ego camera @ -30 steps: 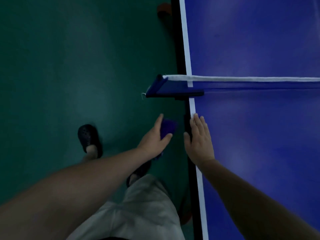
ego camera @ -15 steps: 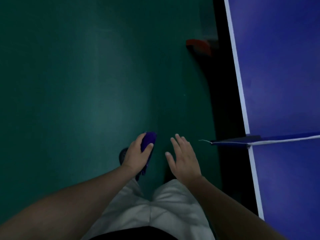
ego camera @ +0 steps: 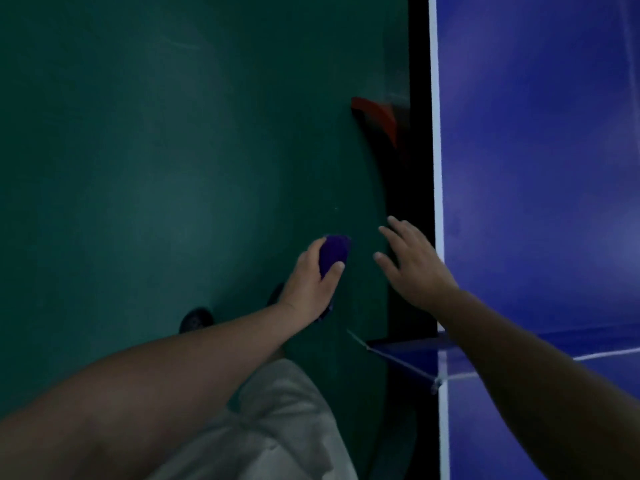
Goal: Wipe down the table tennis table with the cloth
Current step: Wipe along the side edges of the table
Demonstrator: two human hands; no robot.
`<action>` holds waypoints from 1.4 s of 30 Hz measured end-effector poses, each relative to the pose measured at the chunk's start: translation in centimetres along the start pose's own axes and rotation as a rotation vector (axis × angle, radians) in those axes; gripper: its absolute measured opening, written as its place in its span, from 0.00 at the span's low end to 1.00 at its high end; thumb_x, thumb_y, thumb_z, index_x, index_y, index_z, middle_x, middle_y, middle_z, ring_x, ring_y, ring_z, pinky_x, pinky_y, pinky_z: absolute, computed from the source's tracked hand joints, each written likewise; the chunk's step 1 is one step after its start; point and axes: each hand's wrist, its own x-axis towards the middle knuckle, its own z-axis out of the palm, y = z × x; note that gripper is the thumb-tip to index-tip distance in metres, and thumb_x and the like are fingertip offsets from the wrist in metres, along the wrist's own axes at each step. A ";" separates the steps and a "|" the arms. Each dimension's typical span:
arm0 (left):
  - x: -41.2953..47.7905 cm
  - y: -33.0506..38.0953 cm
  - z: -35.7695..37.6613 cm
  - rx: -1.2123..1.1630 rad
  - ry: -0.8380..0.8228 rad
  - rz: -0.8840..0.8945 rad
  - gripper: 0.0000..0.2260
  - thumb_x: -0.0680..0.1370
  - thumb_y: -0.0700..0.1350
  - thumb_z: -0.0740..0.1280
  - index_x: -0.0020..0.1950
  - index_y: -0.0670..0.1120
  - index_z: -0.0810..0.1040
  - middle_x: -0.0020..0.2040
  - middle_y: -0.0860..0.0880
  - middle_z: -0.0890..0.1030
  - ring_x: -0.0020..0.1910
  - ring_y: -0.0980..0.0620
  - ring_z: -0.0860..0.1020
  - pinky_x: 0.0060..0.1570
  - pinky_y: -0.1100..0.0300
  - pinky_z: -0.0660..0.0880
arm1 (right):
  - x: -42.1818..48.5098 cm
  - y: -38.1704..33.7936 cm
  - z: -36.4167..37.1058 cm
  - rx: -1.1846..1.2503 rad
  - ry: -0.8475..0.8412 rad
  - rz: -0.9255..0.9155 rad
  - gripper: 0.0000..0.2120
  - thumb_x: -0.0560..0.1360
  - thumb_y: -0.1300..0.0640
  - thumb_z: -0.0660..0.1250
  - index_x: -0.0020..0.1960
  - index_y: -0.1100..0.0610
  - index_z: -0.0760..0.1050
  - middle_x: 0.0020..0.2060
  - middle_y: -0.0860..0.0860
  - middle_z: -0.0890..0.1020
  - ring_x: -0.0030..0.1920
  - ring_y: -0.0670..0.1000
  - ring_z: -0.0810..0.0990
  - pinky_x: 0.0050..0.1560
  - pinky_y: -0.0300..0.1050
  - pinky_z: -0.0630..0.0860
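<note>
A: Dim light here, so bear with us. Lower centre of the frame, the left hand (ego camera: 311,282) has the small purple cloth (ego camera: 334,252), thumb pinned on its right side and fingers curled round the far side.

B: And that cloth is off the table altogether. It's over the green floor (ego camera: 138,168), left of the blue table tennis table (ego camera: 536,168) that fills the right side of the frame. Most of it is buried in the palm. Just the top bulges out, with a scrap peeking by the wrist.

A: Right hand (ego camera: 414,268) just beside it, fingers spread, holding nothing. It sits across the black strip along the table's side, next to the white edge line (ego camera: 437,133).

B: Touching the table? Can't call it from this angle. The heel of the hand overlaps the line, but contact isn't clear.

A: Lower right, the blue net (ego camera: 602,341) with its white tape. The forearm covers a stretch of it and the frame edge cuts the rest. The net bracket (ego camera: 391,351) juts out left past the table.

B: Upper centre-right, a red-orange object (ego camera: 377,116) by the table's side, blurred and half swallowed by shadow. Can't name it.

A: One dark shoe (ego camera: 195,318) shows at lower left, and a second dark shape is mostly behind the left wrist. Pale grey shorts (ego camera: 277,427) run off the bottom.
</note>
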 end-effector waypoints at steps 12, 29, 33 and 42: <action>7.4 3.2 17.8 -0.077 -0.086 -0.028 0.30 0.81 0.55 0.60 0.80 0.49 0.57 0.71 0.44 0.65 0.63 0.58 0.64 0.67 0.62 0.60 | 5.6 18.0 1.1 -0.100 0.159 -0.167 0.28 0.83 0.52 0.51 0.78 0.66 0.57 0.79 0.61 0.57 0.80 0.63 0.54 0.79 0.63 0.55; 4.7 2.0 21.3 0.001 -0.321 -0.100 0.36 0.77 0.65 0.57 0.69 0.68 0.30 0.80 0.48 0.47 0.68 0.68 0.50 0.68 0.76 0.42 | 7.3 20.2 4.1 -0.032 0.358 -0.288 0.26 0.84 0.55 0.50 0.80 0.63 0.55 0.80 0.59 0.57 0.81 0.58 0.52 0.80 0.57 0.50; 9.6 4.8 20.5 -0.083 -0.137 -0.030 0.35 0.81 0.57 0.62 0.75 0.64 0.36 0.73 0.47 0.58 0.68 0.48 0.66 0.69 0.57 0.63 | 7.4 20.4 4.3 -0.026 0.362 -0.295 0.26 0.85 0.55 0.50 0.80 0.63 0.54 0.80 0.59 0.57 0.81 0.59 0.53 0.81 0.56 0.49; 2.5 2.1 21.6 -0.073 -0.360 -0.184 0.35 0.81 0.62 0.55 0.72 0.63 0.29 0.81 0.50 0.42 0.74 0.63 0.45 0.72 0.64 0.40 | 7.2 20.0 3.7 -0.017 0.365 -0.265 0.27 0.84 0.56 0.53 0.80 0.63 0.57 0.80 0.58 0.58 0.81 0.59 0.53 0.80 0.58 0.51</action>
